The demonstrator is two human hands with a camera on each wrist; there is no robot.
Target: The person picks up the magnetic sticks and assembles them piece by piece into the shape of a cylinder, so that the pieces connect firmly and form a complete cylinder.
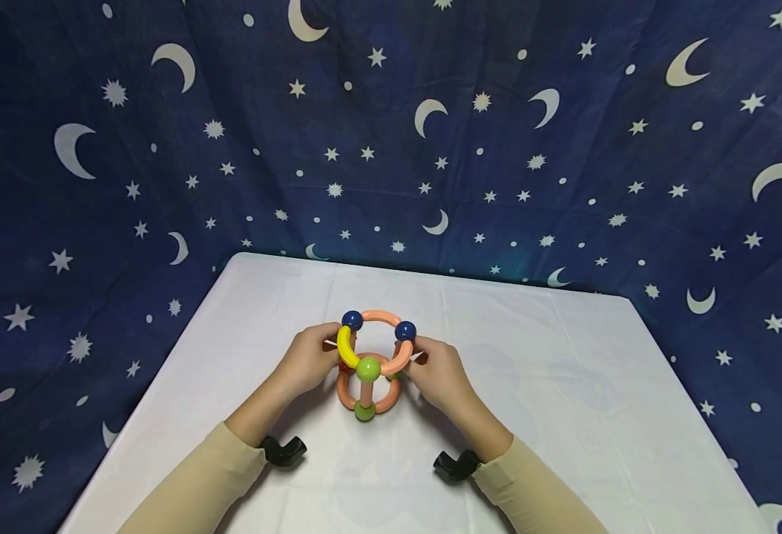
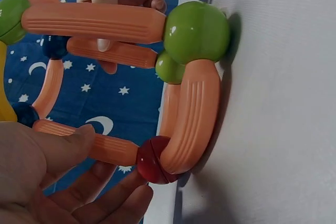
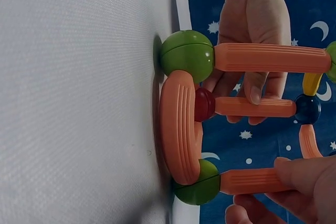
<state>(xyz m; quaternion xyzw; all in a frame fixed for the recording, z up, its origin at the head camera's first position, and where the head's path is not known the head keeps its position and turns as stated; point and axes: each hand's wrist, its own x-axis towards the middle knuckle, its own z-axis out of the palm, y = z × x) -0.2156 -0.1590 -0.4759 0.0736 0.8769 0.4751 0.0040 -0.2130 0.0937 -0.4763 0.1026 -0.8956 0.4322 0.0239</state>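
Observation:
A toy frame of curved and straight sticks joined by balls stands on the table. Its upper ring has a yellow curved stick (image 1: 346, 347), salmon curved sticks (image 1: 396, 360), two blue balls (image 1: 406, 331) and a green ball (image 1: 368, 369). Three upright salmon sticks (image 1: 366, 393) link it to a lower ring with a red ball (image 2: 155, 160) and two green balls (image 3: 187, 56). My left hand (image 1: 307, 361) pinches the upright stick above the red ball. With thumb and fingers, my right hand (image 1: 441, 371) holds the upright (image 3: 252, 180) above a lower green ball.
The table (image 1: 551, 415) has a white cover. A dark blue cloth (image 1: 391, 148) with moons and stars hangs behind and at the sides. Black curved pieces (image 1: 456, 466) stick out at both wrists, near the sleeves.

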